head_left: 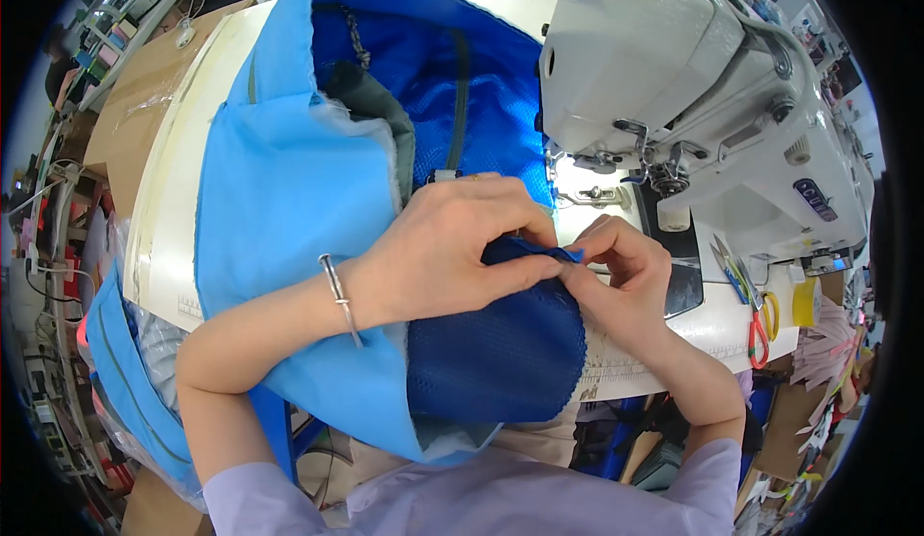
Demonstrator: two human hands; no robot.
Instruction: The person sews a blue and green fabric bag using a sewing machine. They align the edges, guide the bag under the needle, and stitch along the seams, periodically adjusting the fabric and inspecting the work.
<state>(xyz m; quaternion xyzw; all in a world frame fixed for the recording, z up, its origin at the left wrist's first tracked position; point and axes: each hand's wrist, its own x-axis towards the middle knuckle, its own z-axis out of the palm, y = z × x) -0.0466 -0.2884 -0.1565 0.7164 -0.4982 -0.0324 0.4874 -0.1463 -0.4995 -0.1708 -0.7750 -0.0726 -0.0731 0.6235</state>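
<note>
My left hand [462,247], with a bangle at the wrist, pinches the top edge of a navy mesh-textured fabric piece [496,353]. Facing it, my right hand [621,276] grips the same edge between thumb and forefinger. The navy piece hangs over light blue fabric [279,199], part of a larger item with a royal blue interior [491,93], a grey-green strip and frayed edges. Above my right hand stands a white sewing machine [635,55], its lit needle area just beyond the fabric. Part of the item behind my left hand is hidden.
Scissors [756,329] and a yellow tape roll [806,300] lie on the white table [703,334] at right. Cardboard [144,103] is at the upper left. A bagged blue fabric item [135,382] sits at the left. Another person [60,79] is in the far upper left.
</note>
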